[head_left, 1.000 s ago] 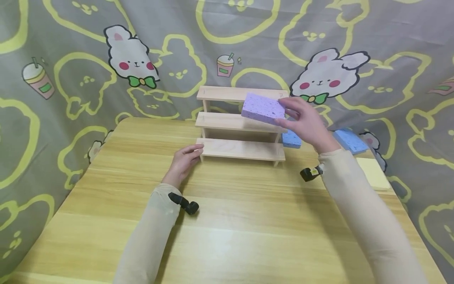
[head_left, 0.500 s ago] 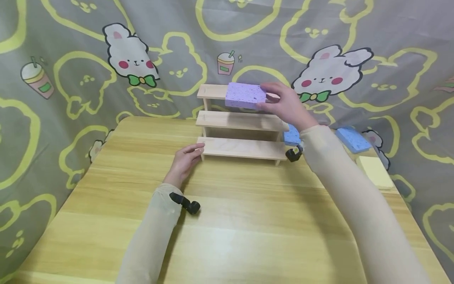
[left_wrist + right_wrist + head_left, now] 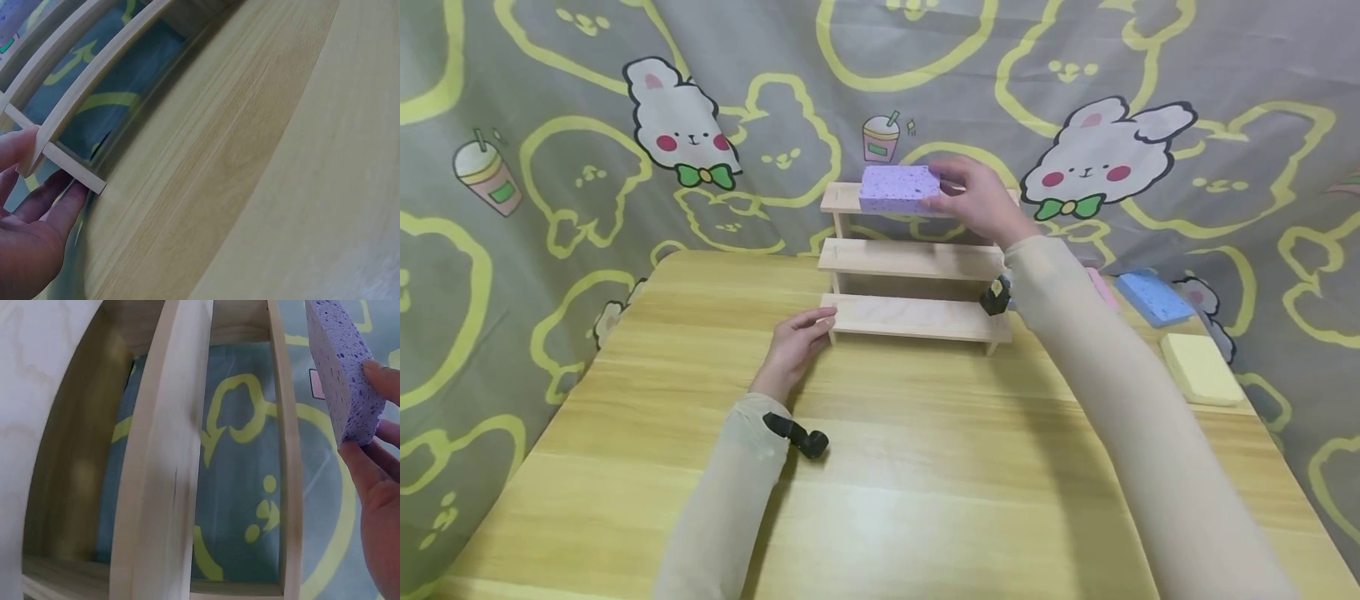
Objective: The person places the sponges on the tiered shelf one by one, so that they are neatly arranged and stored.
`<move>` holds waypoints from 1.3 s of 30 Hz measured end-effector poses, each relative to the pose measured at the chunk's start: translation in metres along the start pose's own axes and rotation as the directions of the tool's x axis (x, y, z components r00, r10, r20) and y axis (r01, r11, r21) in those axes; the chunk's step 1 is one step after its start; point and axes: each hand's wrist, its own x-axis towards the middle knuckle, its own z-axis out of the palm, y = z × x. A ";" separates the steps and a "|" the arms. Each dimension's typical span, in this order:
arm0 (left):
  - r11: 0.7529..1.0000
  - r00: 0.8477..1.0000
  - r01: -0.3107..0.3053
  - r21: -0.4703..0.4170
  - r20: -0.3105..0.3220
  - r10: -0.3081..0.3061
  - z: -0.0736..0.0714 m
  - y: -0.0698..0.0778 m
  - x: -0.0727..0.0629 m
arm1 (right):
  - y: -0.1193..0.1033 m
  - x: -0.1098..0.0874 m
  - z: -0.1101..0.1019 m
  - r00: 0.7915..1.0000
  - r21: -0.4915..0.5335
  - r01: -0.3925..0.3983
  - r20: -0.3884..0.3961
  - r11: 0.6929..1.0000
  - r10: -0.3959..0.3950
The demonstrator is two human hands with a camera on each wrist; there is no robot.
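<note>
At twelve o'clock on the table (image 3: 895, 467) stands a tiered wooden rack (image 3: 910, 315); left hand (image 3: 792, 346) clamped on its eight o'clock corner, presumably steadying it. Right hand (image 3: 981, 198) pinches the purple sponge (image 3: 897, 185) by its three o'clock end over the top tier (image 3: 842, 198), apparently keeping its underside free.

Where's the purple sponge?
In the head view, the purple sponge is pinched in the person's right hand, raised above the top shelf of the three-tier wooden rack, left of the shelf's middle.
</note>
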 end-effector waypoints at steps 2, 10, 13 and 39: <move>1.000 1.000 0.006 -0.010 -0.004 -0.006 0.000 -0.001 0.000 | 0.003 0.005 0.001 1.000 -0.011 -0.017 0.007 1.000 0.017; 1.000 1.000 0.000 -0.010 -0.018 0.000 0.002 -0.001 -0.002 | 0.011 0.023 0.002 0.998 -0.132 -0.070 -0.002 0.989 0.070; 1.000 1.000 0.002 -0.011 -0.012 -0.002 0.003 -0.002 -0.002 | 0.015 0.025 0.003 0.998 -0.140 -0.065 0.002 0.988 0.066; 0.999 1.000 0.011 -0.043 -0.009 -0.012 -0.001 -0.003 0.002 | 0.025 -0.043 -0.015 0.993 -0.016 -0.013 -0.114 1.000 0.011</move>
